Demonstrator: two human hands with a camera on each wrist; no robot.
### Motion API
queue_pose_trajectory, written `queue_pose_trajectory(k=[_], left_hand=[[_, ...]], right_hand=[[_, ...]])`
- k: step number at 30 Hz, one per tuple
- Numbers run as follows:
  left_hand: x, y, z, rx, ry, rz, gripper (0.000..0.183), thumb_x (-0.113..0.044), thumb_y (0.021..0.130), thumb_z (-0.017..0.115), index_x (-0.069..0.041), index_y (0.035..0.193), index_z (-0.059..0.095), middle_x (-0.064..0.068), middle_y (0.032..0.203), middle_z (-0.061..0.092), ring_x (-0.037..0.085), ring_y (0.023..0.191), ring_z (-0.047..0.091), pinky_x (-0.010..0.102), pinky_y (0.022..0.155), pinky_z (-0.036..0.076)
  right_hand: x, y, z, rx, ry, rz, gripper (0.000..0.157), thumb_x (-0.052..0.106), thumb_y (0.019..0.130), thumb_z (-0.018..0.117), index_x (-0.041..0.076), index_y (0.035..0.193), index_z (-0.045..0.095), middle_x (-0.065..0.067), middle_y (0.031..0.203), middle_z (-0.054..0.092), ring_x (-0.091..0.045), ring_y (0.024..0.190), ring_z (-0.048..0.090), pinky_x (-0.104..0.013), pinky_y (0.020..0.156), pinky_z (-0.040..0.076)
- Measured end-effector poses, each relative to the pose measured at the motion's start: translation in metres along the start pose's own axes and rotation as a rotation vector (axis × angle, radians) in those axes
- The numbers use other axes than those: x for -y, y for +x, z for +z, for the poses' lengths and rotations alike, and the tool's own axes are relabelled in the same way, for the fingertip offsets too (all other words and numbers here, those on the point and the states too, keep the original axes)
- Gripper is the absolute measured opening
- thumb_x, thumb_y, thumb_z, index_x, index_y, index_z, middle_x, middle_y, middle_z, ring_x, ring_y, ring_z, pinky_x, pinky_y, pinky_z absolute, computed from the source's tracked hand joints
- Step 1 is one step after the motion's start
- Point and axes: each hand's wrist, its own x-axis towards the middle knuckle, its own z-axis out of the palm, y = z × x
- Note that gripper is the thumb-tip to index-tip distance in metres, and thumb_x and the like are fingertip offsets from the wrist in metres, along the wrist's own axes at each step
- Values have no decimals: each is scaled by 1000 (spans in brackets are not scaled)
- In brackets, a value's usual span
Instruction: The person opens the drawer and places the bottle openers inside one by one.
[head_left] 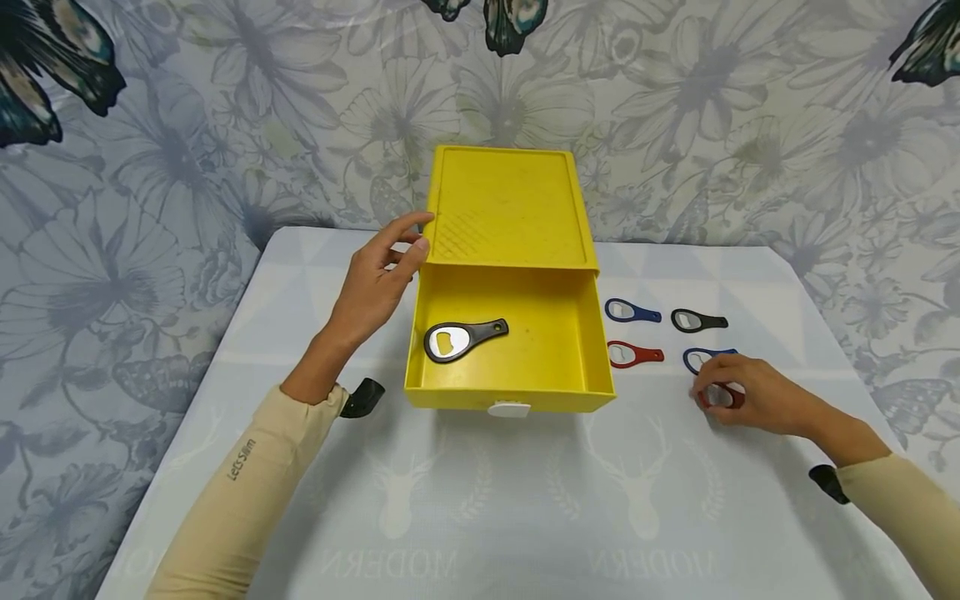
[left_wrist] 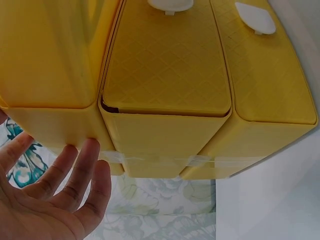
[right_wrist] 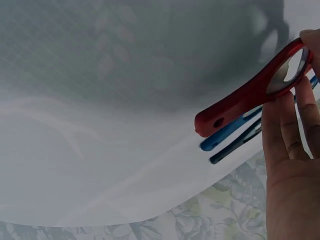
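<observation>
A yellow drawer box point(head_left: 510, 208) has its top drawer point(head_left: 555, 333) pulled out, with a black-rimmed bottle opener point(head_left: 489, 330) lying inside. My left hand point(head_left: 375, 287) touches the box's left side near the top; in the left wrist view its fingers point(left_wrist: 86, 170) are spread and slightly bent. To the right, my right hand point(head_left: 765, 396) pinches a red bottle opener point(right_wrist: 240, 102) by its ring end, low over the table. Beside it lie a blue opener point(head_left: 695, 360), a black one point(head_left: 712, 322), another blue one point(head_left: 643, 314) and another red one point(head_left: 648, 355).
The box stands at the back of the white-covered table point(head_left: 465, 500), near a floral wall covering point(head_left: 300, 108). White tabs, including the open drawer's handle point(head_left: 508, 409), mark the drawer fronts. Two lower drawers point(left_wrist: 170, 65) are closed.
</observation>
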Motion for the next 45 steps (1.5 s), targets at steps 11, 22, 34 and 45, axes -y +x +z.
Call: queue_pose_trajectory(k=[11, 22, 34, 45], left_hand=[[-1, 0, -2, 1, -5, -1, 46, -42, 104, 50, -29, 149, 49, 13, 130, 58, 28, 98, 65, 42, 85, 52], [1, 2, 0, 26, -24, 0, 46, -43, 104, 49, -31, 149, 48, 12, 133, 58, 26, 97, 64, 41, 84, 51], [3, 2, -1, 13, -28, 12, 45, -43, 104, 49, -31, 148, 49, 12, 131, 59, 25, 93, 64, 40, 82, 52], [3, 2, -2, 12, -25, -3, 45, -43, 104, 49, -32, 148, 49, 11, 131, 59, 25, 94, 64, 40, 81, 52]], right_hand=[[9, 15, -20, -51, 5, -45, 40, -4, 68, 83, 21, 98, 72, 8, 108, 60, -7, 90, 51, -14, 67, 43], [25, 30, -47, -77, -54, -60, 47, -4, 66, 82, 31, 95, 70, 9, 109, 60, -5, 86, 49, -14, 64, 42], [45, 56, -76, -70, -107, -115, 45, -3, 66, 86, 25, 98, 73, 6, 112, 60, -1, 75, 53, -10, 63, 49], [68, 84, -102, -61, -99, -186, 43, -3, 66, 86, 19, 100, 75, 3, 114, 61, -5, 81, 56, -9, 65, 51]])
